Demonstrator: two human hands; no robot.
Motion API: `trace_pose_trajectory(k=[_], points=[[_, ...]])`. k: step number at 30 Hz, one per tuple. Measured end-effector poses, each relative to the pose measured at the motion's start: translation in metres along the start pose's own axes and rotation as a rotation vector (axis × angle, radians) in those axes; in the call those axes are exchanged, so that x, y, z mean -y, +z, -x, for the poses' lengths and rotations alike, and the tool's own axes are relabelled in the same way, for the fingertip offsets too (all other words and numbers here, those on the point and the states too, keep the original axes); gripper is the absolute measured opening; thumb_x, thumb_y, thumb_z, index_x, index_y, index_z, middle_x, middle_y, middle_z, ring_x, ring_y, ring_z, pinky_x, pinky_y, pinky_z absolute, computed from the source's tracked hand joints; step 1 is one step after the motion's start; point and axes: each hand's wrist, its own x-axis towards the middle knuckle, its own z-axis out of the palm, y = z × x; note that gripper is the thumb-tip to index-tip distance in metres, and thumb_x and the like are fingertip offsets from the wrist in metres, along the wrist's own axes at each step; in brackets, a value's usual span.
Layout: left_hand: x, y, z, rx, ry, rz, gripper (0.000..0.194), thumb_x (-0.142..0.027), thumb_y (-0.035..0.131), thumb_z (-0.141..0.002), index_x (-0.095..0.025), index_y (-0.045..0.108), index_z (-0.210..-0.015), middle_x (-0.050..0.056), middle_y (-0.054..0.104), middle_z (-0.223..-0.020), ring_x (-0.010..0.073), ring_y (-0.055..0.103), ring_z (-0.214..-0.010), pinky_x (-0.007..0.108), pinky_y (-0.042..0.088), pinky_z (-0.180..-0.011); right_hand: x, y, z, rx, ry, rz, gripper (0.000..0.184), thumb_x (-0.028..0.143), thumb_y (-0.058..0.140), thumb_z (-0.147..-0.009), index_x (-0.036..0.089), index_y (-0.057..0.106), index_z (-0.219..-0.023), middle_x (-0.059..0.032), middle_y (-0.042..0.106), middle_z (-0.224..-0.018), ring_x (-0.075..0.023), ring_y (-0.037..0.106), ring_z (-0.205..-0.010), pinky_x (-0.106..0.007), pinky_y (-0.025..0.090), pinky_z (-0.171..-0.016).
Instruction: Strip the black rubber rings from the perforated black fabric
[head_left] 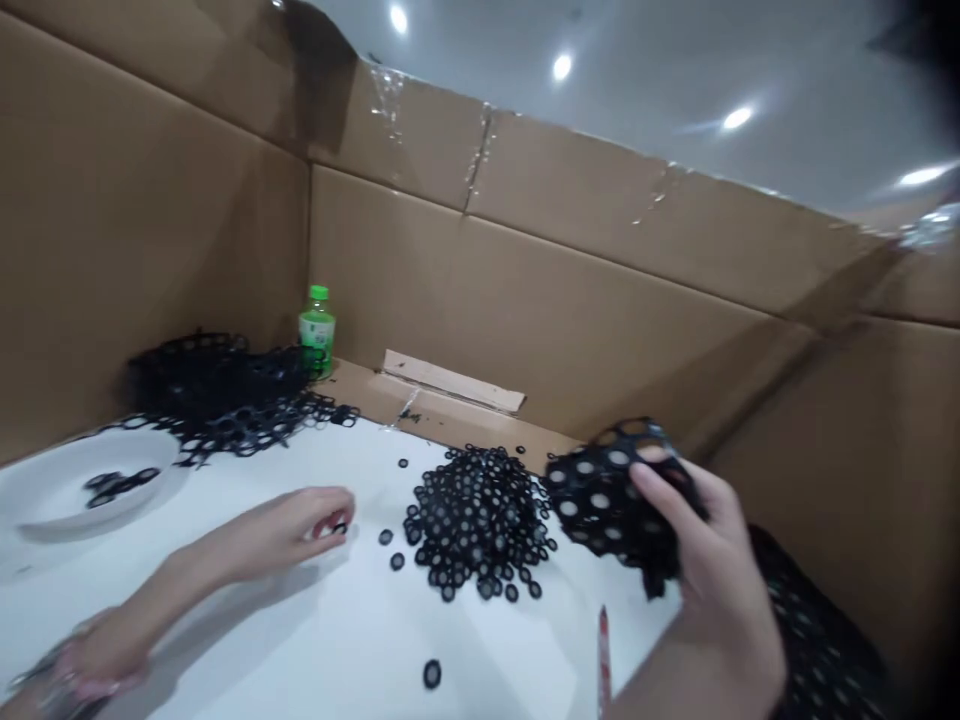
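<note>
My left hand (292,532) lies on the white tabletop (300,650), its fingertips closed on a small black rubber ring (340,528). To its right is a heap of many similar black rings (476,520), with a few loose rings scattered around it. My right hand (701,540) grips a sheet of black perforated rubber (600,500) by its edge, holding it up beside the heap. The sheet's lower part hangs down behind my fingers.
A tangled pile of black perforated scrap (217,395) lies at the back left, next to a green-capped plastic bottle (317,333). A white plate (75,490) holds some black pieces. A thin red-and-white stick (603,660) stands near my right wrist. Cardboard walls (525,280) surround the table.
</note>
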Motion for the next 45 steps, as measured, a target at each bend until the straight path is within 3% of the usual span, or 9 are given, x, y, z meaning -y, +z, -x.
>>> trace_pose_trajectory(k=[5, 10, 13, 16, 19, 22, 24, 39, 45], points=[[-0.063, 0.024, -0.08, -0.098, 0.369, -0.219, 0.011, -0.021, 0.043, -0.081, -0.021, 0.052, -0.088, 0.002, 0.057, -0.089, 0.0169, 0.055, -0.08, 0.023, 0.037, -0.066, -0.002, 0.016, 0.001, 0.109, 0.077, -0.145, 0.026, 0.042, 0.069, -0.059, 0.023, 0.066, -0.076, -0.0025, 0.065, -0.084, -0.0222, 0.058, -0.083, -0.036, 0.043, -0.078], [-0.061, 0.048, -0.107, -0.11, 0.447, -0.225, 0.008, -0.024, 0.051, -0.078, -0.021, 0.053, -0.085, 0.002, 0.058, -0.09, 0.0189, 0.056, -0.082, 0.025, 0.04, -0.068, 0.001, 0.021, 0.002, 0.241, 0.079, -0.19, 0.021, 0.04, 0.068, -0.062, 0.023, 0.065, -0.075, 0.0008, 0.063, -0.075, -0.0185, 0.057, -0.075, -0.031, 0.043, -0.073], [-0.067, 0.027, -0.113, -0.289, 0.401, -0.049, 0.008, -0.023, 0.046, -0.081, -0.02, 0.052, -0.085, 0.001, 0.058, -0.083, 0.0157, 0.054, -0.074, 0.023, 0.04, -0.064, 0.002, 0.023, 0.001, 0.282, 0.05, -0.17, 0.018, 0.04, 0.066, -0.065, 0.024, 0.065, -0.074, 0.0011, 0.062, -0.078, -0.018, 0.056, -0.079, -0.029, 0.042, -0.075], [-0.092, -0.015, -0.115, -0.611, 0.354, 0.178, 0.014, -0.023, 0.038, -0.085, -0.017, 0.049, -0.078, -0.001, 0.052, -0.068, 0.0119, 0.048, -0.061, 0.022, 0.037, -0.057, 0.0, 0.025, 0.0, 0.297, 0.056, -0.145, 0.019, 0.041, 0.065, -0.067, 0.024, 0.066, -0.075, 0.0008, 0.063, -0.081, -0.018, 0.056, -0.079, -0.029, 0.042, -0.076], [-0.123, -0.048, -0.106, -0.809, 0.513, 0.352, 0.014, -0.024, 0.04, -0.085, -0.017, 0.046, -0.076, -0.002, 0.046, -0.064, 0.0098, 0.042, -0.056, 0.021, 0.034, -0.053, -0.001, 0.027, 0.002, 0.27, 0.079, -0.12, 0.02, 0.042, 0.063, -0.069, 0.025, 0.065, -0.08, 0.0002, 0.063, -0.084, -0.0189, 0.056, -0.083, -0.031, 0.042, -0.079], [-0.144, -0.053, -0.092, -0.706, 0.793, 0.312, 0.008, -0.022, 0.054, -0.077, -0.017, 0.049, -0.082, 0.0, 0.049, -0.071, 0.0106, 0.045, -0.063, 0.022, 0.038, -0.058, 0.001, 0.027, 0.005, 0.263, 0.068, -0.122, 0.022, 0.041, 0.064, -0.068, 0.024, 0.064, -0.083, -0.0012, 0.064, -0.087, -0.0202, 0.057, -0.085, -0.032, 0.043, -0.078], [-0.151, -0.047, -0.086, -0.622, 0.845, 0.294, 0.011, -0.02, 0.056, -0.076, -0.017, 0.049, -0.085, 0.001, 0.051, -0.074, 0.0116, 0.047, -0.069, 0.023, 0.04, -0.062, 0.004, 0.027, 0.008, 0.272, 0.026, -0.138, 0.023, 0.039, 0.066, -0.066, 0.023, 0.063, -0.082, -0.0018, 0.064, -0.086, -0.0201, 0.059, -0.081, -0.033, 0.045, -0.075], [-0.158, -0.041, -0.078, -0.34, 0.58, 0.554, 0.013, -0.028, 0.045, -0.085, -0.017, 0.051, -0.084, 0.002, 0.056, -0.079, 0.0126, 0.051, -0.072, 0.024, 0.043, -0.068, 0.021, 0.035, 0.011, 0.337, -0.318, -0.002, 0.007, 0.021, 0.057, -0.076, 0.024, 0.061, -0.071, -0.0005, 0.062, -0.07, -0.017, 0.058, -0.068, -0.028, 0.046, -0.063], [-0.147, -0.047, -0.077, -0.447, 0.58, 0.582, 0.033, -0.036, 0.052, -0.079, -0.019, 0.044, -0.106, 0.007, 0.053, -0.107, 0.0207, 0.048, -0.099, 0.033, 0.04, -0.087, 0.014, 0.033, 0.008, 0.31, -0.356, -0.104, 0.001, 0.026, 0.061, -0.071, 0.025, 0.061, -0.071, -0.0012, 0.063, -0.071, -0.0196, 0.058, -0.07, -0.031, 0.046, -0.064]])
